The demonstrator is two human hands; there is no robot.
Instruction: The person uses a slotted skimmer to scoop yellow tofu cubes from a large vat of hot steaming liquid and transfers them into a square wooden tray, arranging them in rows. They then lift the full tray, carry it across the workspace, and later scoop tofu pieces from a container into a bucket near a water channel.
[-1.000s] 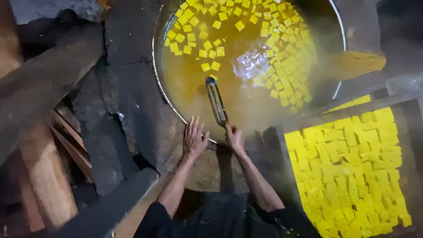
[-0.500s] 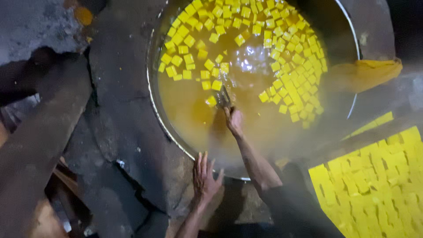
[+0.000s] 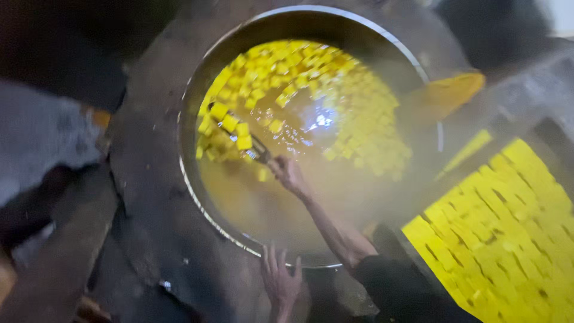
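— Item one, what is obscured?

— Steam veils the near half of the wok (image 3: 197, 179); the yellow cubes (image 3: 359, 119) on its right side blur into one mass. My skimmer (image 3: 254, 146) shows only its handle; the head sits buried among cubes.

— Item two, what is cut off?

— My left hand (image 3: 280, 281) ends at the wrist at the bottom edge. The tray of yellow blocks (image 3: 508, 239) runs off right and bottom.

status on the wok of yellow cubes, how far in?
Done: many yellow cubes float in the liquid in the wok. In hand: right hand holds a skimmer under several cubes; left hand rests by the rim. Left: a tray of cubes sits alongside.
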